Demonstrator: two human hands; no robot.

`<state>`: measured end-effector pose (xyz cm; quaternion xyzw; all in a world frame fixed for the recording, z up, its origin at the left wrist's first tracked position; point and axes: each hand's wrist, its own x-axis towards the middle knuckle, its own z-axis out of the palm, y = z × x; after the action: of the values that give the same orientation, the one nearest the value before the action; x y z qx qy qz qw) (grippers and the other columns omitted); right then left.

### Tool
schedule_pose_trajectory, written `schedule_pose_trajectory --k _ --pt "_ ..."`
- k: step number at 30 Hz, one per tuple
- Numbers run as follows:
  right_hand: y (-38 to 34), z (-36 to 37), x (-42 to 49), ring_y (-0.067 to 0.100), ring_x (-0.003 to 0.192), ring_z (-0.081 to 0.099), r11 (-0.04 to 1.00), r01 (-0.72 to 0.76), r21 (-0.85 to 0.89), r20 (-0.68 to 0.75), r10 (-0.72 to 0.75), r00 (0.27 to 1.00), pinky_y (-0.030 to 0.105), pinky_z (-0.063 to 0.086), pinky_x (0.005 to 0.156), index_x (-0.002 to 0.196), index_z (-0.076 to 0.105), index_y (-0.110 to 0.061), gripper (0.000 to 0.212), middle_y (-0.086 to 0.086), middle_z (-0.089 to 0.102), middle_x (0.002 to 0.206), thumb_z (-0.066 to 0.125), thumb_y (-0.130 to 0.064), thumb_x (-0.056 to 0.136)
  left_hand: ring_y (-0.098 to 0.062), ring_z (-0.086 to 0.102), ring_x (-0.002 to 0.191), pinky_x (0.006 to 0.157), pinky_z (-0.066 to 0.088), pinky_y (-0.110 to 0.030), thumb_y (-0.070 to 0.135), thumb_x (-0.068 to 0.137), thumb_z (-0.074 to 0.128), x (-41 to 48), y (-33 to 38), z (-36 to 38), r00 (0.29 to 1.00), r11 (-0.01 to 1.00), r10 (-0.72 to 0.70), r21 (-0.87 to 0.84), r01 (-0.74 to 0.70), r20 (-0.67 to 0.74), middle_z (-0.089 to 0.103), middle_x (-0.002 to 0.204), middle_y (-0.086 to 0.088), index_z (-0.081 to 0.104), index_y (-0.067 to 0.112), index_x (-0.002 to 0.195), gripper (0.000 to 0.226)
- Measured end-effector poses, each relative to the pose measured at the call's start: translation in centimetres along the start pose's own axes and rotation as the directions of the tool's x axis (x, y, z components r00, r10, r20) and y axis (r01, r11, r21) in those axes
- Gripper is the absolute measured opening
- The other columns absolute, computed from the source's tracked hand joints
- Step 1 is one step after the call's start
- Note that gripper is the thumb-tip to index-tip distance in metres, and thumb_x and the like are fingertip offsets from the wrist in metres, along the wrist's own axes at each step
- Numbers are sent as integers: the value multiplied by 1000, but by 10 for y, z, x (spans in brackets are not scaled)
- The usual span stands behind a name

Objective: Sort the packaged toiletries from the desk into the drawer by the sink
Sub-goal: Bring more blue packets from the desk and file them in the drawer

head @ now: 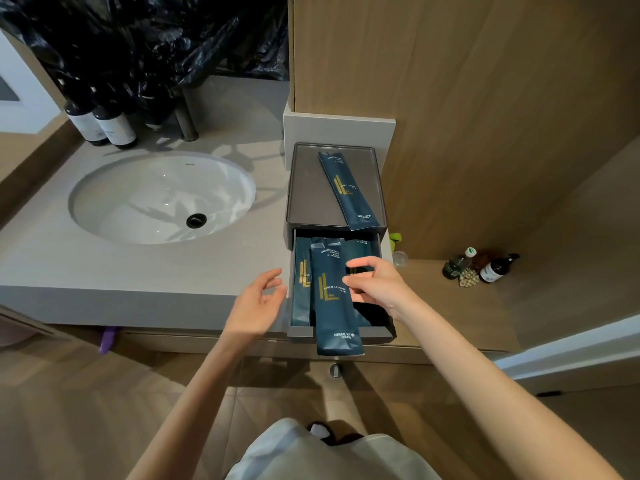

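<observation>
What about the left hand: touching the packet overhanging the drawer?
Apart. Head view: drawer wall and another packet separate the left hand from the overhanging packet.

Dark bottles (104,126) beside black plastic sheeting (138,39)

A hotel-style bathroom — oval sink (162,197) sunk in a grey tabletop (104,268), amenity bottles (100,124), wood-panelled walls (485,98).

The single head-worn wide-angle camera looks forward and steeply down, close above the open drawer (377,331) beside the sink (149,199), edges seemingly lens-bent.
</observation>
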<state>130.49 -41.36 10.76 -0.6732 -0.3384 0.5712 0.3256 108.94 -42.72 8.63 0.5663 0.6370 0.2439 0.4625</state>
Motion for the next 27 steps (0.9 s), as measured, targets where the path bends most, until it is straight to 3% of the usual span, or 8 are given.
schedule_pose_trajectory --k 4,7,13,18,21,23,25,27 --pt "0 21 29 14 71 62 996 52 -69 -70 -57 996 19 55 52 111 61 -10 27 9 63 89 64 0 86 -23 41 135 112 34 -43 30 97 48 6 -4 6 994 998 -63 -11 64 92 39 150 -5 29 20 148 55" --pt "3 33 44 13 67 61 992 81 -96 -147 -95 985 21 56 55 100 66 -11 19 7 65 89 61 0 86 -20 42 134 111 35 -44 28 97 47 8 -6 8 992 996 -77 -28 80 104 43 147 -5 31 18 147 53" --pt "5 49 57 12 66 64 968 157 -194 -242 -202 949 39 61 75 89 73 -18 23 -2 69 82 57 -3 83 -22 51 125 106 42 -40 20 95 51 6 -8 8 993 997 -20 -72 29 119 52 139 -8 34 18 145 53" --pt "10 45 54 15 86 69 921 252 -296 -136 -302 944 37 58 86 102 68 -17 21 -2 68 95 67 -7 84 -18 43 134 105 44 -38 15 91 59 8 -13 9 987 997 25 -73 -13 156 47 144 -5 36 24 145 59" --pt "10 34 40 10 81 68 875 331 -353 -51 -371 927 22 54 85 112 66 -16 36 -5 63 107 74 -6 79 -20 48 130 102 47 -37 13 90 60 9 -16 9 986 997 28 -74 -16 163 47 144 -6 36 26 144 61" --pt "11 28 29 9 82 67 819 374 -435 57 -390 919 24 55 85 120 64 -18 46 -4 64 110 77 -9 77 -22 57 121 99 49 -41 13 89 61 11 -19 8 985 996 31 -85 -16 170 48 143 -8 36 28 144 61" --pt "13 25 20 15 94 66 734 408 -543 193 -364 911 27 55 88 130 58 -21 60 3 61 126 80 -13 75 -25 62 113 96 51 -44 14 89 62 12 -21 8 983 996 31 -94 -15 181 47 143 -9 36 30 143 62" --pt "15 24 18 21 112 61 631 436 -641 301 -316 900 28 50 96 142 46 -21 76 3 45 148 81 -17 74 -27 63 110 94 52 -44 14 89 62 14 -22 8 982 996 30 -93 -12 187 47 143 -8 35 30 144 63"
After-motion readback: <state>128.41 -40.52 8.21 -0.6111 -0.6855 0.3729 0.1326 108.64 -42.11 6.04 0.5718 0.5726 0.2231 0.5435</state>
